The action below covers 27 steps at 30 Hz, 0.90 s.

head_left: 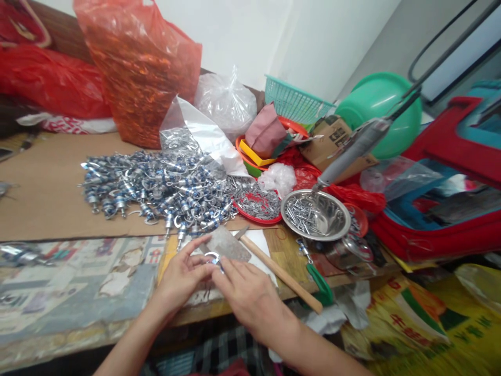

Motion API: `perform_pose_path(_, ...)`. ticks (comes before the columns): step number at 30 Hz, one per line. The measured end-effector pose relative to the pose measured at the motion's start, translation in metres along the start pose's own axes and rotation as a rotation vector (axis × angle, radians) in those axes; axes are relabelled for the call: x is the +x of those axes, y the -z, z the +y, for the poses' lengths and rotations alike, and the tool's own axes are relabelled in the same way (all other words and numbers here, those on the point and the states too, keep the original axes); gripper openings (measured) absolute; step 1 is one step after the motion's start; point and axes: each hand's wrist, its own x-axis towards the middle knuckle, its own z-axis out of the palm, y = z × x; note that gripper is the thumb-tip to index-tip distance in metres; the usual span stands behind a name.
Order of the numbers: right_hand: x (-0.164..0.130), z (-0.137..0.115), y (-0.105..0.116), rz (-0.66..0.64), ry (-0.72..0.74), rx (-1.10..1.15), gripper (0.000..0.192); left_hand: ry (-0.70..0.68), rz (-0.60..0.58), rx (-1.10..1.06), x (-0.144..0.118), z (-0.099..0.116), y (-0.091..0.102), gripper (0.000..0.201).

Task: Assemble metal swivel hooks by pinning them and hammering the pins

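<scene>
Both my hands meet over the front edge of the bench at a small silver-and-blue metal hook fitting (213,256). My left hand (187,274) pinches it from the left, some fingers raised. My right hand (245,290) closes on it from the right; the fingers hide much of the part. Just behind the fingers lies a flat grey metal block (229,244). To its right rests a hammer (284,274) with a wooden handle, slanting toward the bench edge. A large heap of similar hook fittings (156,185) spreads over the cardboard (43,193) behind my hands.
A steel bowl (344,230) holds long metal pins, beside a red tray (250,218) of small metal pieces. Above the bowl hangs a grey power screwdriver (348,151). A green loop handle (321,284) lies at the right edge. Plastic bags (144,78) stand behind; a red stool (422,224) is at right.
</scene>
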Motion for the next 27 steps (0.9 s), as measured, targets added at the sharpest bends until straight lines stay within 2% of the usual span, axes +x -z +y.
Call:
perform_pose_path(3, -0.015, 0.034, 0.000, 0.091, -0.267, 0.262, 0.045, 0.020, -0.012, -0.021, -0.001, -0.002, 0.000, 0.069)
perform_pose_path(5, -0.029, 0.061, -0.008, 0.131, -0.505, 0.199, 0.047, 0.029, -0.010, -0.017, -0.001, -0.003, 0.000, 0.070)
perform_pose_path(7, -0.040, 0.082, -0.017, 0.016, -0.642, 0.187, 0.041, 0.029, -0.007, -0.013, -0.001, -0.002, 0.000, 0.070)
perform_pose_path(10, -0.051, 0.096, -0.026, -0.144, -0.662, 0.302, 0.027, 0.017, 0.002, -0.010, -0.001, 0.000, -0.001, 0.070)
perform_pose_path(14, -0.053, 0.086, -0.024, -0.132, -0.611, 0.336, 0.026, 0.022, 0.003, -0.012, -0.002, 0.001, -0.002, 0.072)
perform_pose_path(17, -0.050, 0.075, -0.022, -0.144, -0.589, 0.410, 0.040, 0.018, -0.004, -0.021, -0.003, 0.000, -0.001, 0.070)
perform_pose_path(20, -0.045, 0.070, -0.025, -0.169, -0.666, 0.463, 0.025, 0.012, -0.011, -0.014, -0.003, -0.001, -0.001, 0.068)
perform_pose_path(22, -0.042, 0.071, -0.028, -0.136, -0.766, 0.563, 0.020, 0.005, -0.012, -0.006, -0.002, -0.001, -0.001, 0.067)
perform_pose_path(25, -0.039, 0.079, -0.029, -0.115, -0.902, 0.812, 0.030, 0.003, -0.012, -0.002, -0.002, 0.000, -0.001, 0.067)
perform_pose_path(27, -0.039, 0.087, -0.027, -0.170, -0.935, 0.919, 0.039, 0.004, -0.011, -0.002, -0.002, 0.001, -0.001, 0.068)
